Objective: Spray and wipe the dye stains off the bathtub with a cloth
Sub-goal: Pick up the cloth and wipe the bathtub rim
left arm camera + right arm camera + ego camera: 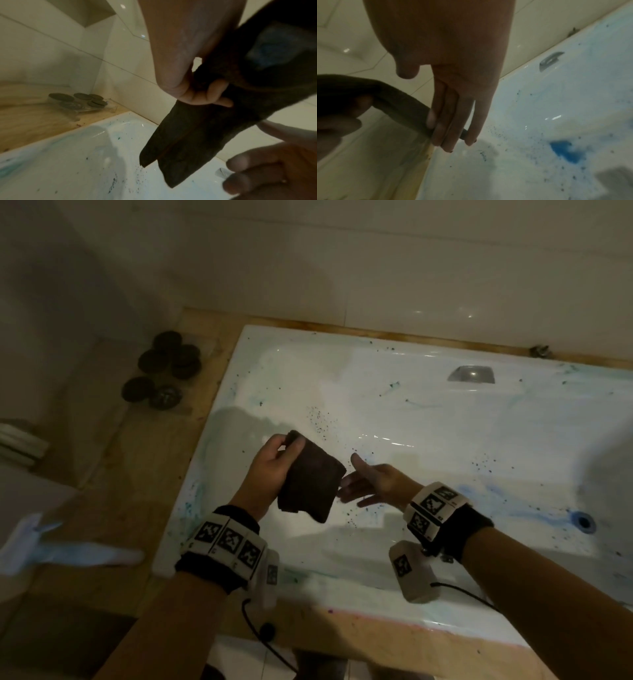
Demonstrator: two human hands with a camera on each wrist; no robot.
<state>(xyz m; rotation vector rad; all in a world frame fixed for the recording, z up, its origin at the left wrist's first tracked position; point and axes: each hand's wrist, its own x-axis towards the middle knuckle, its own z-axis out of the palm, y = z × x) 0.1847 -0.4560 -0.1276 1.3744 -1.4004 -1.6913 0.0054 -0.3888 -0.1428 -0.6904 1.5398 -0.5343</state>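
Observation:
A dark brown folded cloth [310, 479] hangs over the left end of the white bathtub [445, 422]. My left hand [270, 463] pinches its upper corner between thumb and fingers [214, 93]. My right hand [370, 484] is open, palm turned left, straight fingers [447, 121] touching the cloth's [399, 101] lower edge. The tub carries blue dye smears [520, 508] and dark speckles [318, 419]; a vivid blue patch [565, 151] shows in the right wrist view. A white spray bottle [44, 546] lies blurred at the left edge.
A wooden surround [137, 474] frames the tub. Several dark round lidded jars [168, 357] stand on its far left corner. White tiled wall [342, 268] rises behind. The drain [584, 521] is at the right, the metal overflow plate [472, 374] on the far wall.

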